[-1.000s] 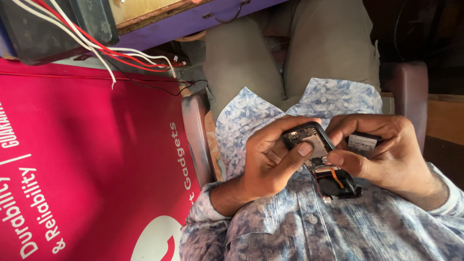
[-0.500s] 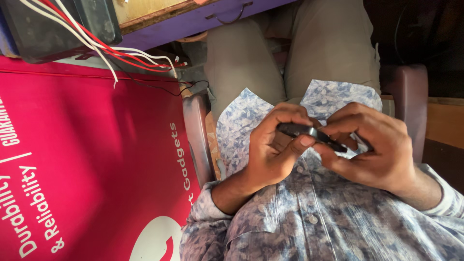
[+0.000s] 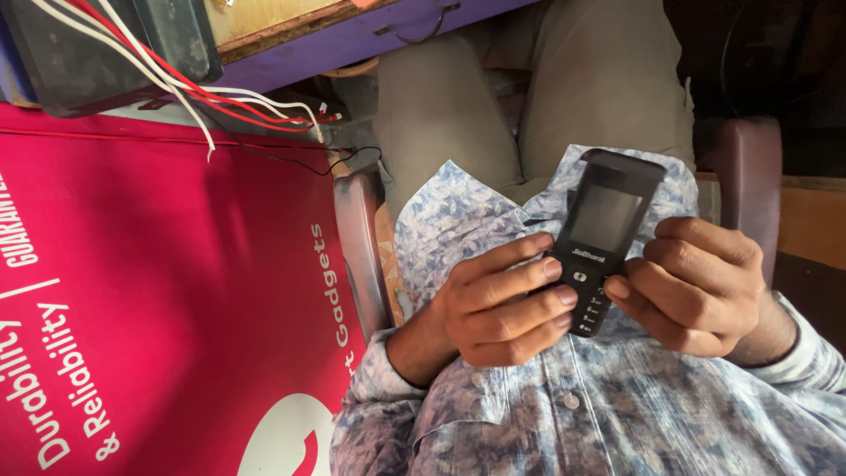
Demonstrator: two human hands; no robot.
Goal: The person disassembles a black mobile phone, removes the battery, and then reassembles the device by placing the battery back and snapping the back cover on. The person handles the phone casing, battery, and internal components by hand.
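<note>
- Fingers of the left hand curl around a black keypad phone, pinching its lower left edge.
- Right hand grips the opposite edge, fingers folded, thumb near the keys.
- Half a second ago the phone lay edge-on; now its dark screen faces up, assembled, above the lap beside the red counter.
- White and red wires trail along the counter's far edge.

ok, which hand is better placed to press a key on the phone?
Probably right: the right hand has its thumb tip at the keypad; the left hand wraps the black phone, gripping it.
</note>
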